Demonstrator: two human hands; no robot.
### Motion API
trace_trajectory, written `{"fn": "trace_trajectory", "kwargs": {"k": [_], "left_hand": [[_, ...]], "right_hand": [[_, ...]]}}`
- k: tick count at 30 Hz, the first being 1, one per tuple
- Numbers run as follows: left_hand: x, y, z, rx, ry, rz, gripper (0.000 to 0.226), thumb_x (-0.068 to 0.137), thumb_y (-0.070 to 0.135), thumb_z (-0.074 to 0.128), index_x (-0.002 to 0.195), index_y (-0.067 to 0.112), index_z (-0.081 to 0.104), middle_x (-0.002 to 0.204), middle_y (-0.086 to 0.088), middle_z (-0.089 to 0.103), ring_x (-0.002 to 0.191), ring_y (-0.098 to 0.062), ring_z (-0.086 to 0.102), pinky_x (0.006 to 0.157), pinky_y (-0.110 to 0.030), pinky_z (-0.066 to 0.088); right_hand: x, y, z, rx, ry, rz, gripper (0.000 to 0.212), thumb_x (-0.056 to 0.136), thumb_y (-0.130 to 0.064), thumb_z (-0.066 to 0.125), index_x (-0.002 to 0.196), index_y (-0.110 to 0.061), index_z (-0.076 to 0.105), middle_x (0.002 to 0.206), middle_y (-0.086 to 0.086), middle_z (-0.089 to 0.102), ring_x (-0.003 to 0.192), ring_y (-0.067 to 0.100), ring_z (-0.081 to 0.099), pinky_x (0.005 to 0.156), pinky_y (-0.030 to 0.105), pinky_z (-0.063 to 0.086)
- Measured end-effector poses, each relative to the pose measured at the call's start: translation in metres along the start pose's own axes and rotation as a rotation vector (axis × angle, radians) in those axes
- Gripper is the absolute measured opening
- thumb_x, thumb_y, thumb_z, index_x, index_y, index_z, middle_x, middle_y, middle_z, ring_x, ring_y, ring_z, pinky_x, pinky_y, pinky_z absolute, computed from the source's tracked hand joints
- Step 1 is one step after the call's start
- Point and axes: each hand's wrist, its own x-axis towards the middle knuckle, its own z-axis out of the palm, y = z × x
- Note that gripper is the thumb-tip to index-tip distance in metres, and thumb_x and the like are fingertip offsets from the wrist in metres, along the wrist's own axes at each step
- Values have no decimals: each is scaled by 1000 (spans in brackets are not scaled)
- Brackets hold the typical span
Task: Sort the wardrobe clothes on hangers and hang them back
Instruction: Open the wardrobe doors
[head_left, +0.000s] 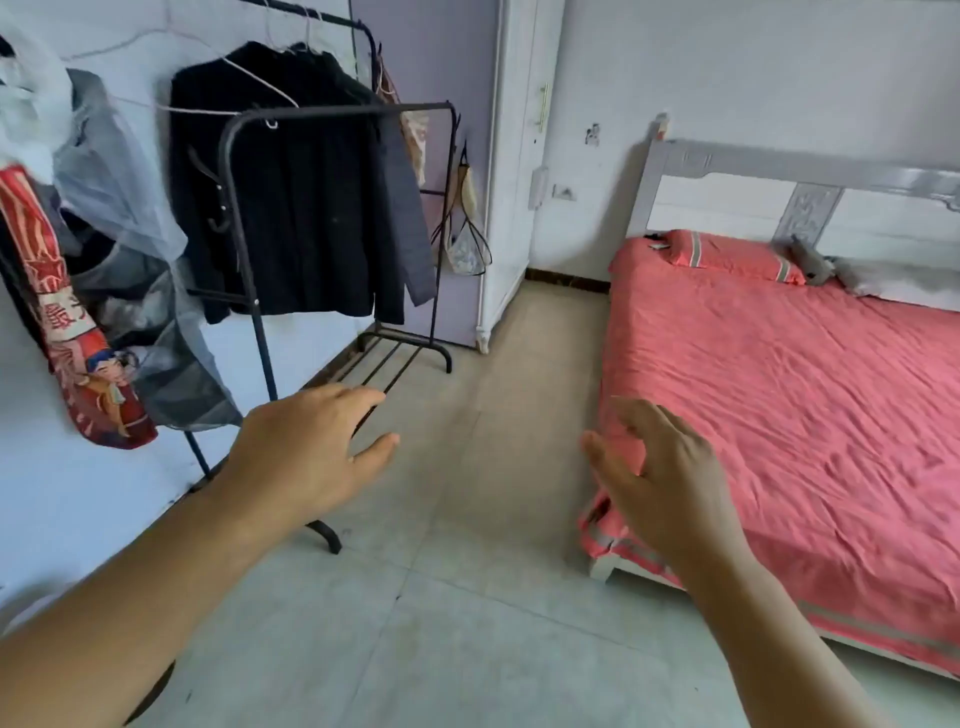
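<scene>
A black metal clothes rack (332, 111) stands along the left wall. Dark jackets (291, 208) hang from it on thin wire hangers (260, 83), with a patterned garment (413, 135) behind them. My left hand (306, 452) reaches forward over the floor in front of the rack's lower bars, fingers straight, holding nothing. My right hand (665, 478) is raised beside the near corner of the bed, fingers spread and relaxed, also holding nothing.
A bed with a coral sheet (779, 405) and pillow (732, 257) fills the right side. A white wardrobe (519, 156) stands at the back. Plastic bags (104, 171) and a red printed bag (78, 338) hang at far left. Tiled floor (467, 597) lies between rack and bed.
</scene>
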Motion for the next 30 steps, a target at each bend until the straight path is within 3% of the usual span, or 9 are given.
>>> {"fn": "trace_trajectory", "kwargs": {"k": [5, 9, 18, 22, 27, 30], "left_hand": [[90, -65, 43, -51, -88, -49, 53, 91, 54, 43, 138, 29, 42, 134, 9, 53, 111, -13, 57, 79, -27, 46], [174, -79, 74, -81, -122, -31, 51, 92, 55, 41, 138, 32, 41, 135, 13, 50, 111, -11, 56, 74, -25, 40], [391, -26, 159, -189, -166, 97, 45, 91, 50, 46, 132, 32, 48, 134, 17, 50, 108, -9, 55, 74, -24, 37], [498, -10, 182, -216, -172, 19, 44, 89, 51, 48, 131, 36, 48, 134, 18, 50, 116, -8, 51, 74, -23, 33], [614, -11, 209, -288, -165, -69, 45, 89, 49, 51, 131, 35, 49, 133, 17, 51, 122, -7, 48, 79, -23, 34], [673, -26, 241, -332, -194, -150, 45, 88, 50, 51, 131, 37, 49, 132, 19, 52, 121, -5, 48, 82, -24, 36]], "right_hand": [[88, -10, 81, -2, -77, 71, 49, 86, -40, 62, 125, -11, 57, 114, 3, 64, 109, 24, 56, 86, 32, 41], [156, 9, 114, -38, -84, 121, 49, 86, -42, 60, 127, -15, 56, 115, 0, 64, 110, 22, 55, 86, 32, 42], [306, 125, 167, -38, -108, 300, 49, 89, -44, 55, 132, -21, 50, 128, -5, 57, 112, 19, 55, 84, 26, 37], [407, 180, 180, 12, -45, 354, 60, 80, -56, 47, 127, -19, 55, 120, -1, 63, 99, 23, 60, 79, 26, 38], [539, 221, 211, 53, -99, 308, 68, 76, -67, 41, 125, -22, 56, 113, -6, 65, 103, 16, 60, 84, 32, 45], [612, 242, 247, 83, -178, 281, 57, 82, -59, 52, 125, -22, 56, 112, -6, 64, 102, 14, 60, 86, 34, 48]]}}
